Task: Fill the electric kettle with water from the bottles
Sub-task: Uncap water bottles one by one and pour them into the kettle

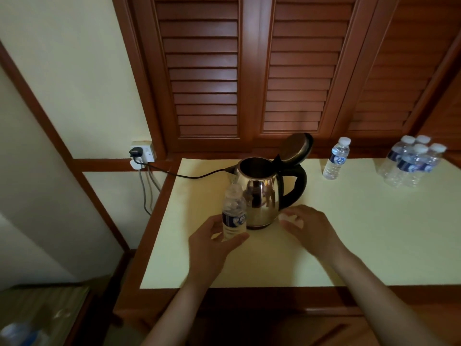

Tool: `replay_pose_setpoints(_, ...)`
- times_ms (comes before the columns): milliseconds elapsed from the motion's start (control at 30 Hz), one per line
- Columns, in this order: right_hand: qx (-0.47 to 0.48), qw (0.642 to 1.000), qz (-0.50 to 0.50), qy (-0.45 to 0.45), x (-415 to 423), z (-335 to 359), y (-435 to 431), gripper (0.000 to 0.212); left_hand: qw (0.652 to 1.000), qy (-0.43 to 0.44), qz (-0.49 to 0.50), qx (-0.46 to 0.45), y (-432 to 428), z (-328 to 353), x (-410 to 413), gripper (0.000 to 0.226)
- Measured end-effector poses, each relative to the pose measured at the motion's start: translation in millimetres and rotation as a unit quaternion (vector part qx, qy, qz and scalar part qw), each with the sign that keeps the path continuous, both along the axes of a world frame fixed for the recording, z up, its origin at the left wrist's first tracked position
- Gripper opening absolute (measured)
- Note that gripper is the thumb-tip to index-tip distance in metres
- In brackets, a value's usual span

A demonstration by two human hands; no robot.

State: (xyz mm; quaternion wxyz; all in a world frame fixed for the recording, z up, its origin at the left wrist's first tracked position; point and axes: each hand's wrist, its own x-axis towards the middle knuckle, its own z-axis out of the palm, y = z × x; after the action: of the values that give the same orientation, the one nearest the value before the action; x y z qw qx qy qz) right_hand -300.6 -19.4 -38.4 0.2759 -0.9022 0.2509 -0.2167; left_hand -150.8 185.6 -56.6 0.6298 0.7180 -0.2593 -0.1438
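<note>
Kettle (259, 196) lid open. Left hand (214, 245) grips upright bottle (234, 213) just left of kettle. Right hand (309, 228) grasp unclear. Pouring seemingly still ahead. Capped bottles (411, 161) wait far right.

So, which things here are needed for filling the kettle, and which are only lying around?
For the job: kettle with its lid open; bottle gripped by the left hand; single bottle standing further back on the table; four bottles grouped at the right.
Only lying around: wall socket; cord; wooden shutters.
</note>
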Motion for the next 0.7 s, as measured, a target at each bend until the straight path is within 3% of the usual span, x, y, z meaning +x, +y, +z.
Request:
replay_pose_setpoints(133, -0.08, 0.996, -0.004, 0.043, 2.2, -40.7, -6.2, 0.005, 1.0, -0.003, 0.009, -0.003, 1.3, 1.6, -0.2, 0.047)
replay_pose_setpoints(333, -0.095, 0.995, -0.031, 0.018, 2.3, -75.2, -6.0, 0.037, 0.999, -0.036, 0.037, 0.004, 2.7, 6.2, 10.2, 0.051)
replay_pose_setpoints(600, -0.106, 0.994, -0.038, -0.003, 1.9, -71.7, -4.3, 0.039, 0.983, -0.179, 0.041, 0.033, -1.9, 43.0, 41.1, 0.043)
replay_pose_setpoints(700, -0.114, 0.993, -0.041, -0.004, 2.1, -72.7, -5.4, 0.037, 0.981, -0.191, 0.036, 0.013, -5.7, 55.7, 55.9, 0.046)
